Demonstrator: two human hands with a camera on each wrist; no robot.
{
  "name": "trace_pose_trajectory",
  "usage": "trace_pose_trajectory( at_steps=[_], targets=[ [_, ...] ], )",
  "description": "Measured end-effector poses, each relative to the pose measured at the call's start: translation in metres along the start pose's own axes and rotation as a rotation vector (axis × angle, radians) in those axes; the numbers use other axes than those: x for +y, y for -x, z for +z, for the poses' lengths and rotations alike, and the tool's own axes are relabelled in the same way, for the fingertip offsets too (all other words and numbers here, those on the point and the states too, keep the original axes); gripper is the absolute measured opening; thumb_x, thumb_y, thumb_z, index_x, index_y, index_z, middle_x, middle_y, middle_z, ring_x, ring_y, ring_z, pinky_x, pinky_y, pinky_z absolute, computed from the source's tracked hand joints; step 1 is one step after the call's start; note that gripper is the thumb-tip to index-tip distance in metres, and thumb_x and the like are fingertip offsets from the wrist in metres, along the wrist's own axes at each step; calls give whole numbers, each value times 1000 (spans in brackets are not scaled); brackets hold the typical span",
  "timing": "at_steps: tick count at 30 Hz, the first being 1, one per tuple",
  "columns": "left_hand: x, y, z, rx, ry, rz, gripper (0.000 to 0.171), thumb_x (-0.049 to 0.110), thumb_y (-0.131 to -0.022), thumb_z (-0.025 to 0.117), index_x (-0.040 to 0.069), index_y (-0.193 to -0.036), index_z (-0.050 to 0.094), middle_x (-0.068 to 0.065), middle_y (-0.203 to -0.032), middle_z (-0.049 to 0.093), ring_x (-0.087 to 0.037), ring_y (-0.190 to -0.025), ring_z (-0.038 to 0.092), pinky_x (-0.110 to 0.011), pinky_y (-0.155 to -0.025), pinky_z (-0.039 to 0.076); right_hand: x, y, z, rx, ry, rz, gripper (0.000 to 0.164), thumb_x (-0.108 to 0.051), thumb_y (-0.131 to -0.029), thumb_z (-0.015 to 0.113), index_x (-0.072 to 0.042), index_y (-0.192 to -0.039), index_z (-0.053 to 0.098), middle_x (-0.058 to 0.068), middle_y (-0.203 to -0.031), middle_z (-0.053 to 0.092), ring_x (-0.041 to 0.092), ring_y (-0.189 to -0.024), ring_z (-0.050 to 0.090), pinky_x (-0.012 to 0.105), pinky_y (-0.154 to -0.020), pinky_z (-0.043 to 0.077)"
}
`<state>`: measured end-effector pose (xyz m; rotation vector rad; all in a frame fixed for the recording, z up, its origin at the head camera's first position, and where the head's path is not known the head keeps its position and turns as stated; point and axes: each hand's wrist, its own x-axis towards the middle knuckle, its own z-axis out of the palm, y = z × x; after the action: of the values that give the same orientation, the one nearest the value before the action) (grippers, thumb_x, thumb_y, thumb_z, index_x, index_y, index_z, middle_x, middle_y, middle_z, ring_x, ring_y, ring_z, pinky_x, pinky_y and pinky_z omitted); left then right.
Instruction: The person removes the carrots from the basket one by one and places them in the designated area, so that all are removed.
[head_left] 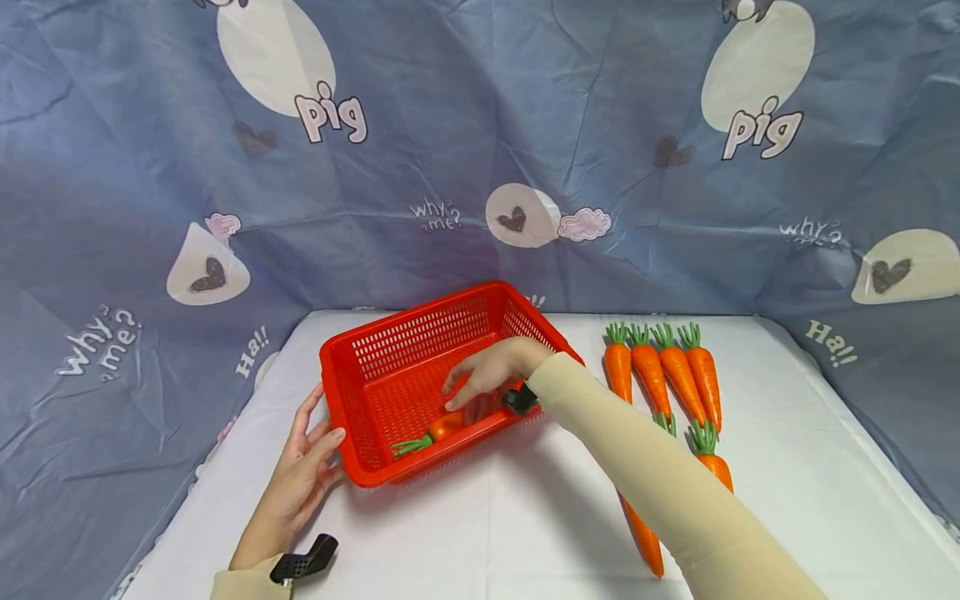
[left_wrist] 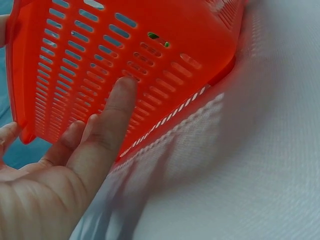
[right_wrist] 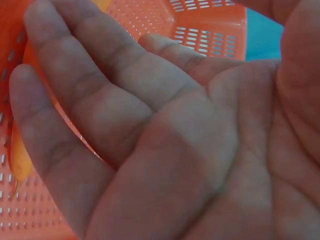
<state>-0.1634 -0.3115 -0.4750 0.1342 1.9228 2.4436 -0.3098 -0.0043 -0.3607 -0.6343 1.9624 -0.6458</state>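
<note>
A red plastic basket (head_left: 405, 325) with slotted walls stands tilted on the white cloth. At its left end my left hand (head_left: 303, 475) grips it, thumb on the rim and fingers against the outer wall; the left wrist view shows fingers (left_wrist: 122, 95) touching the slots. Inside the basket lies an orange carrot (head_left: 444, 426) with a green top pointing left. Above it is my right hand (head_left: 491, 375), reaching in over the front rim. Its palm (right_wrist: 200, 150) looks bare in the right wrist view, fingers loosely extended beside the carrot (right_wrist: 20, 155). The carrot's far end is hidden by the hand.
To the right, several carrots (head_left: 651, 371) lie in a row, tops away from me. More carrots (head_left: 641, 533) lie nearer, partly covered by my right sleeve (head_left: 645, 467). A blue printed cloth (head_left: 420, 150) hangs behind and at the sides of the white table (head_left: 442, 550).
</note>
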Motion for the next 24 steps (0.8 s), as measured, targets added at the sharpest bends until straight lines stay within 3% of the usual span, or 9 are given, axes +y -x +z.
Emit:
trace_pose_trajectory(
  at_steps=[4, 10, 14, 19, 24],
  targets=[
    [0, 0, 0, 2, 2, -3, 79, 4, -110, 53, 37, -171, 16, 9, -147, 64, -13, -122, 72, -38, -92, 64, -4, -3, 1, -26, 3, 21, 62, -34, -106, 68, -9, -158, 46, 9, -113, 81, 18, -103, 76, 34, -102, 59],
    [1, 0, 0, 5, 6, -9, 79, 5, -110, 54, 37, -171, 16, 10, -148, 63, -13, -124, 71, -38, -93, 64, -8, -9, 1, -43, -3, 12, 66, -32, -108, 65, -9, -163, 40, 15, -124, 78, 23, -111, 76, 40, -105, 58],
    [1, -1, 1, 8, 11, -11, 79, 5, -110, 54, 37, -171, 16, 9, -149, 63, -12, -124, 71, -38, -93, 64, -9, -11, 0, -21, -18, 11, 62, -33, -106, 68, -9, -160, 45, 16, -129, 76, 29, -119, 75, 43, -109, 57],
    [1, -1, 1, 19, 1, -18, 79, 6, -110, 55, 37, -171, 16, 9, -150, 61, -11, -125, 70, -38, -93, 64, -11, -10, -1, 17, 29, -1, 57, -36, -106, 68, -13, -155, 51, 13, -132, 75, 27, -121, 75, 43, -114, 52],
    [1, -1, 0, 16, 1, -13, 79, 6, -110, 55, 37, -171, 16, 8, -150, 61, -12, -127, 69, -38, -94, 64, -15, -10, -5, 46, 4, -19, 56, -32, -107, 66, -9, -156, 50, 18, -135, 73, 29, -123, 73, 44, -113, 54]
  ],
)
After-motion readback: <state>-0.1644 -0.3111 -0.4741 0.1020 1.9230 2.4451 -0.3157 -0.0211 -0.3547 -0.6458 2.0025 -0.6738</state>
